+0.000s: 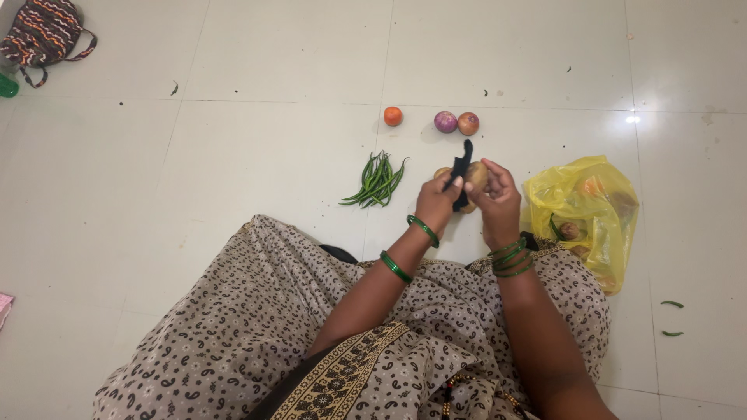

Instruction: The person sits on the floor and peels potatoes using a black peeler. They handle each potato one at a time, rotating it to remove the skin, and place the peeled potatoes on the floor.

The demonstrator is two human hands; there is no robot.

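Observation:
I sit on a pale tiled floor with patterned cloth over my lap. My left hand (434, 204) grips a black peeler (464, 159) that sticks up between both hands. My right hand (496, 198) holds a brown potato (478, 176) against the tool. Both wrists carry green bangles. A bit of another brown potato (441, 172) shows just behind my left hand; whether it lies on the floor I cannot tell.
A bunch of green chillies (377, 180) lies left of my hands. Beyond them sit an orange tomato (393, 116) and two onions (456, 123). A yellow plastic bag (585, 204) with vegetables lies at my right, with two stray chillies (671, 304) further right. A striped cloth bag (43, 31) rests far left.

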